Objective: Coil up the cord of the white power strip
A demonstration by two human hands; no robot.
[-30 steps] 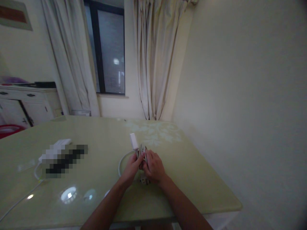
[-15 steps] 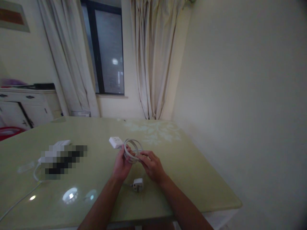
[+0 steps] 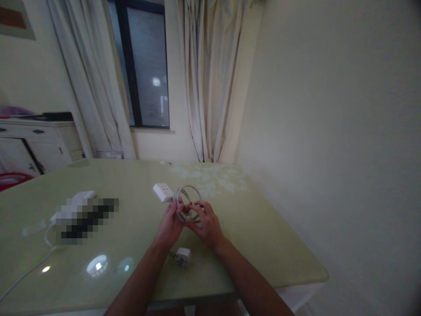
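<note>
A loosely coiled, pale grey power cord (image 3: 190, 188) is held above the table between both hands. My left hand (image 3: 171, 223) is closed round the coil's left side. On the coil's lower right, my right hand (image 3: 208, 223) grips the loops with thumb and fingers. A white socket block (image 3: 162, 192), the cord's outlet end, sticks out past my left fingers, tilted. The white plug (image 3: 183, 256) is below the hands, between my forearms, with a short bit of cord running from it behind my left wrist.
The greenish glossy table (image 3: 263, 259) stretches around the hands. To the left are a white power strip (image 3: 77, 202), partly pixelated, a dark pixelated long object (image 3: 90, 221) and a thin white cable (image 3: 26, 276). A wall (image 3: 345, 153) borders the table's right side.
The coil has opened wider and shifted slightly right. The socket block has tilted and moved right and up. The plug has moved slightly left. Both hands still hold the cord.
</note>
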